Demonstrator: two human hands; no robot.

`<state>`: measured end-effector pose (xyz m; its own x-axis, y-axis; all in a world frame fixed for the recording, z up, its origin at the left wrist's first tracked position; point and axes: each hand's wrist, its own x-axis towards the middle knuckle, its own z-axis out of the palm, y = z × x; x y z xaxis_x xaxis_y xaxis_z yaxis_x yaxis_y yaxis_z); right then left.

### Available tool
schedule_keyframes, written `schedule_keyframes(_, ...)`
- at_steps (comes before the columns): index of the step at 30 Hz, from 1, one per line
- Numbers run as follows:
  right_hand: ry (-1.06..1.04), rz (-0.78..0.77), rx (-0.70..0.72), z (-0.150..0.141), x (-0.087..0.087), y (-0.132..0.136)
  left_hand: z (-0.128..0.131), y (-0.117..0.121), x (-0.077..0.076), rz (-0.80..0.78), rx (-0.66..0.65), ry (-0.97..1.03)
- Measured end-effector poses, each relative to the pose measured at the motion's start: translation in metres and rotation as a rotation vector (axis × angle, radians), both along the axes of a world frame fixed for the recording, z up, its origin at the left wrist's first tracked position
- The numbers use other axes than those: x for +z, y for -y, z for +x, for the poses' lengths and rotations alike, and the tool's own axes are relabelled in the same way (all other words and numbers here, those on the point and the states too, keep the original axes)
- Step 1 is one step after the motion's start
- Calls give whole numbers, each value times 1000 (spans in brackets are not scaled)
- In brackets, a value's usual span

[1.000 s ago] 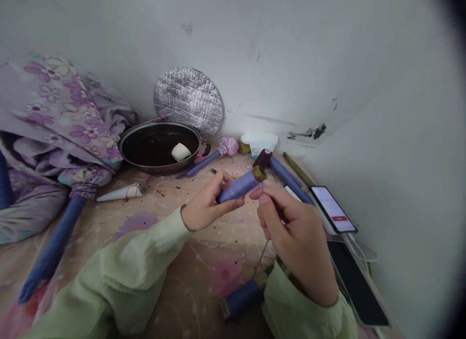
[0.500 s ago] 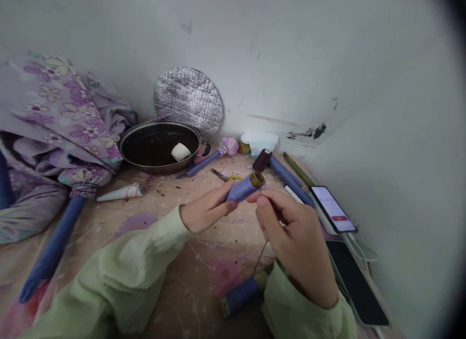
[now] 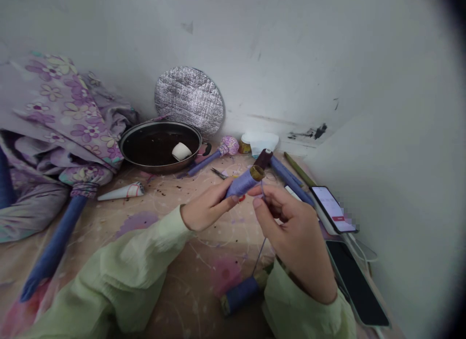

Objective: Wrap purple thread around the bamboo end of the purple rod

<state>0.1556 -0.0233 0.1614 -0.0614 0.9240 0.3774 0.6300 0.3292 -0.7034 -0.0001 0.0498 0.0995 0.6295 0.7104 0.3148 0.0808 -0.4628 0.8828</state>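
My left hand [image 3: 209,205] is wrapped round a tube wound with purple thread [image 3: 241,185], tilted so its bare brown end [image 3: 257,172] points up and right. Close to that end, my right hand [image 3: 291,222] is curled with a strand of purple thread [image 3: 262,191] running over its forefinger; the thumb is near the fingertip. Below the hand the strand [image 3: 259,256] drops to a second tube of blue-purple thread [image 3: 240,296] lying on the patterned cloth [image 3: 189,290]. My right sleeve partly covers that tube's far end.
Behind the hands lie small yellow-handled scissors [image 3: 219,173] and a dark thread cone [image 3: 263,158]. A black pan [image 3: 153,157] holds a white cup-like piece [image 3: 181,152]. Two phones [image 3: 333,208] lie at the right by the wall. Floral fabric [image 3: 69,101] is heaped at left.
My left hand has turned and shifted the thread tube slightly, while staying closed on it. My right thumb has drawn a little away from the forefinger. The lower tube has stayed in place.
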Motion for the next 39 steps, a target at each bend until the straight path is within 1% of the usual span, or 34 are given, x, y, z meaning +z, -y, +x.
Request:
schedule_keyframes(5,-8,-3,-18,0,0,0,4,1,0,38,-1,-65)
schedule_keyframes(10,6,31,-75,-3,-1,-2,7,3,6,166,28,-73)
schedule_keyframes(12,16,43,-119,-5,-2,-3,8,6,7,217,63,-83)
schedule_keyframes(16,21,98,-186,-10,-4,-4,8,13,5,285,187,-149)
schedule_keyframes(19,29,140,-212,-14,-5,-3,8,16,4,303,224,-158)
schedule_keyframes(21,8,144,-174,-16,-6,-1,9,17,5,291,222,-146)
schedule_keyframes(23,-28,131,-106,-16,-7,1,8,16,6,272,213,-135)
schedule_keyframes(28,-77,34,8,-12,-9,4,7,12,7,266,197,-122)
schedule_keyframes(30,-80,5,44,-9,-8,4,6,10,6,272,206,-141)
schedule_keyframes(33,-50,1,99,-8,-4,4,6,9,5,266,194,-146)
schedule_keyframes(36,-17,3,127,-7,-1,3,6,9,5,266,171,-117)
schedule_keyframes(39,18,51,103,-6,-1,1,7,9,6,259,164,-95)
